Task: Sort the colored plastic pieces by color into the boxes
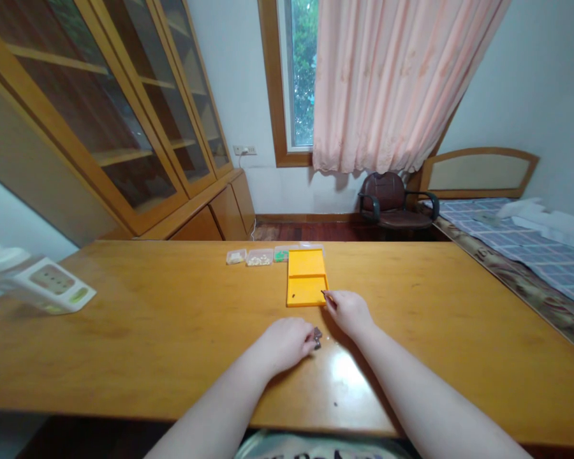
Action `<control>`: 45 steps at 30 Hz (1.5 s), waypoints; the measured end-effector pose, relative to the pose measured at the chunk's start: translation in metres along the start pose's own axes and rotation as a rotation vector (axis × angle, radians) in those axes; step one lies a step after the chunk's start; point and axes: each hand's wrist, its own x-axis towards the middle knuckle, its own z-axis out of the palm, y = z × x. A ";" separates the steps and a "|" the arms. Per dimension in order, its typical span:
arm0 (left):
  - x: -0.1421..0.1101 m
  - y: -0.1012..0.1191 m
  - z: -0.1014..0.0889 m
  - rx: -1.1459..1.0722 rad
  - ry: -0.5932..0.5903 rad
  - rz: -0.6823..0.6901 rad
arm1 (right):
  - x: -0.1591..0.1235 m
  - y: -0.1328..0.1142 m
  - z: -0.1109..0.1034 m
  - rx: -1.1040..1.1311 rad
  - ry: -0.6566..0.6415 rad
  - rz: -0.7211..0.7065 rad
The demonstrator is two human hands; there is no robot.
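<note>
An open yellow box (307,262) lies on the wooden table, its near half holding one small dark piece (293,296) toward the left. Over that half's right edge, my right hand (347,311) pinches a thin, small dark piece (323,292) whose kind I cannot make out. Nearer to me, my left hand (289,342) rests just above the tabletop, fingers closed on a small dark brown object (317,338) with a shiny part. Its exact kind is unclear. A tiny dark bit (335,403) lies close to the table's front edge.
Behind the yellow box stand clear plastic containers: one with pale pieces (259,257), one with green pieces (281,255), and a smaller one (236,256). A large white-capped bottle (33,280) is at the table's left. Beyond the wooden table (172,319) are a chair (387,197) and a bed.
</note>
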 end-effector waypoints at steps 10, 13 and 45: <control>-0.021 -0.015 0.039 0.052 -0.106 0.521 | -0.007 0.010 0.000 0.250 0.183 0.066; -0.007 -0.027 0.042 0.069 -0.150 0.514 | -0.004 0.018 0.001 0.314 0.222 0.116; 0.016 -0.077 0.011 -0.036 0.103 0.147 | -0.006 -0.001 -0.013 0.125 -0.313 -0.178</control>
